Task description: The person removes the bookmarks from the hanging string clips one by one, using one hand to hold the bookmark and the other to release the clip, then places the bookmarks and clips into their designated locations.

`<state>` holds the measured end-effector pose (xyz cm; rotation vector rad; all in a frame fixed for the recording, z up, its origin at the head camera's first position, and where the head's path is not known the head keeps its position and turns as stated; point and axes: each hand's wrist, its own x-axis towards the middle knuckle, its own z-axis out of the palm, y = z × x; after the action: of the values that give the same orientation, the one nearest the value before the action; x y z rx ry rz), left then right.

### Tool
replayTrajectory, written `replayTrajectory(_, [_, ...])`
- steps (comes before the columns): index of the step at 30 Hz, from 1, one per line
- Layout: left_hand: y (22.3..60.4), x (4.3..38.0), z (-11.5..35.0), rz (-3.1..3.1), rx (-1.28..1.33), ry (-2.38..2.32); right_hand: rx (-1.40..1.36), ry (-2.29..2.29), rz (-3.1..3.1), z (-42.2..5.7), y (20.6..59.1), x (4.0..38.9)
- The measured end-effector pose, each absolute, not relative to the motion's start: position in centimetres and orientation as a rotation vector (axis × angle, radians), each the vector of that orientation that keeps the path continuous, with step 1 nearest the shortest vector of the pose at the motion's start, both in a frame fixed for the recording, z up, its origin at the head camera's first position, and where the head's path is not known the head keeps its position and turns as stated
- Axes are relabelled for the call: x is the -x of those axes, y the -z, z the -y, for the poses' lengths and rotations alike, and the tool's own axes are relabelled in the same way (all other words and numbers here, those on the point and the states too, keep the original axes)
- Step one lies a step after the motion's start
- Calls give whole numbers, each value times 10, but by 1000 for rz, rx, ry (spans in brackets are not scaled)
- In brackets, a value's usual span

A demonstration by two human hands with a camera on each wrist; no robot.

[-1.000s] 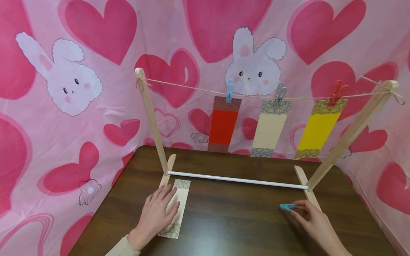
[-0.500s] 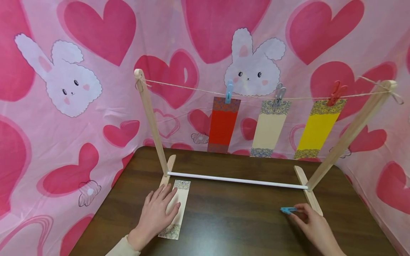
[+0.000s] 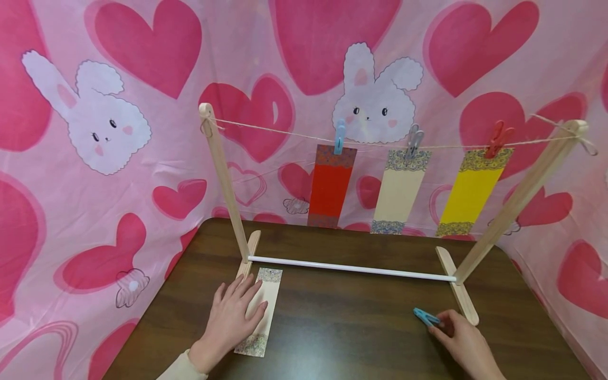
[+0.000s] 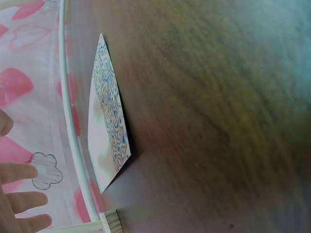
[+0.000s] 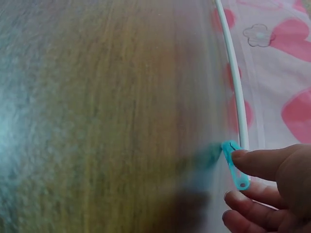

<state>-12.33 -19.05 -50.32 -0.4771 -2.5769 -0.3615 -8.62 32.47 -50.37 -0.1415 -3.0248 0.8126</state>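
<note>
My right hand (image 3: 465, 338) pinches a light blue clothespin (image 3: 426, 316) between thumb and fingers, over the table at the right. In the right wrist view the thumb lies across the clothespin (image 5: 235, 167). A cream card (image 3: 271, 296) with patterned bands at both ends lies flat on the table at the left. Over its left side spreads my left hand (image 3: 231, 322), fingers extended and holding nothing; part of the card is hidden under it. The left wrist view shows the card's patterned end (image 4: 114, 111), with the fingertips at the left edge.
A wooden stand with two posts (image 3: 223, 179) and a white rod (image 3: 351, 267) spans the dark table (image 3: 332, 327). From its string hang a red card (image 3: 331, 184), a cream card (image 3: 399, 195) and a yellow card (image 3: 475, 195), each clipped by a clothespin. Behind is a pink heart-patterned cloth (image 3: 180, 158).
My right hand has drawn slightly back toward me, and the clothespin has turned so its outer end points more away from me. The left hand has stayed in place.
</note>
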Motion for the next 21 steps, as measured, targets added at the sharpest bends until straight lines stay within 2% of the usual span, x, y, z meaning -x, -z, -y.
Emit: replayTrajectory(21, [503,124,190,2645,420,341,95,-742,3111,-329,514,90])
